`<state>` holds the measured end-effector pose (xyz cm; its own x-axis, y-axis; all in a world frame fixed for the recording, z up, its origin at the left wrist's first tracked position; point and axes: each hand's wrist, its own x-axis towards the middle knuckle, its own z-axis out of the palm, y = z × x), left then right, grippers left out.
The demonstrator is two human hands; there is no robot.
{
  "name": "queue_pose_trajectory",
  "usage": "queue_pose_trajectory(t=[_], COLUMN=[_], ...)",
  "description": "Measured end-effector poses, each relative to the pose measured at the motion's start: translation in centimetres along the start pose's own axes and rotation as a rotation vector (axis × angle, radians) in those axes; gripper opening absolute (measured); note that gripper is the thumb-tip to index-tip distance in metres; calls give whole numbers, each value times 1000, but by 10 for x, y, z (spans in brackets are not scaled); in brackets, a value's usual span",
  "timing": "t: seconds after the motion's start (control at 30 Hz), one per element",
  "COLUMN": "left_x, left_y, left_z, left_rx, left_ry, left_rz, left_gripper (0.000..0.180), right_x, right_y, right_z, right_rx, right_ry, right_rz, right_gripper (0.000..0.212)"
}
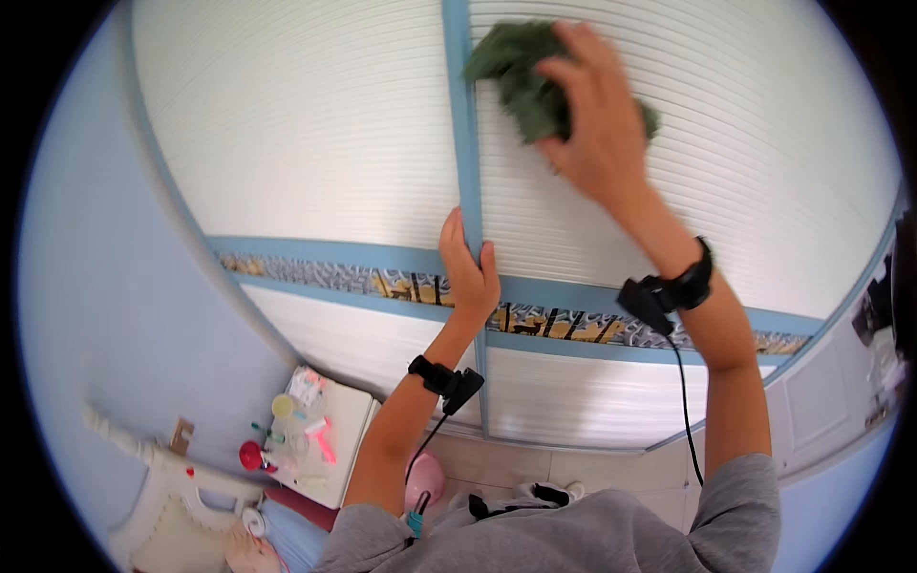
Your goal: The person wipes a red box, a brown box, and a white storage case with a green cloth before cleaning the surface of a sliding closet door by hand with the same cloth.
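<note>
My right hand [607,143] presses a crumpled dark green cloth [523,81] against the white ribbed panel [755,162] of a large sliding wardrobe door. Its fingers curl over the cloth and are slightly blurred. Lower down, my left hand [468,277] rests on the light blue vertical frame strip [465,162] between two door panels. The left fingers stretch upward along the strip, with the thumb apart on its right side. Just beneath the left hand, a patterned band [564,323] in grey, yellow and black crosses the doors.
A white bedside table [355,420] at lower left carries several small items, among them a yellow round container [283,406] and a pink object [323,441]. A pink rounded thing [426,477] stands on the floor beside it. The cream headboard [181,506] is farther left. Cables hang from both wrist straps.
</note>
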<state>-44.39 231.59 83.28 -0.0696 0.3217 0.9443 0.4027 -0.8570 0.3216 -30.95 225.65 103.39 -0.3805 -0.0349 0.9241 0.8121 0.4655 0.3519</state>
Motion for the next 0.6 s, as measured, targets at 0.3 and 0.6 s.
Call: queue_pose_trajectory(t=[0.3,0.6], left_x=[-1,-3], left_y=[-6,-8], left_z=[3,6], left_rx=[-156,-107], left_ry=[-27,-28], left_rz=[-58,-2], left_gripper=[47,48], right_x=[-34,-75], right_y=[-43,7], right_z=[52,-7], right_rx=[-111,-275], right_ry=[-83,3], right_rz=[-53,61], right_gripper=[76,69])
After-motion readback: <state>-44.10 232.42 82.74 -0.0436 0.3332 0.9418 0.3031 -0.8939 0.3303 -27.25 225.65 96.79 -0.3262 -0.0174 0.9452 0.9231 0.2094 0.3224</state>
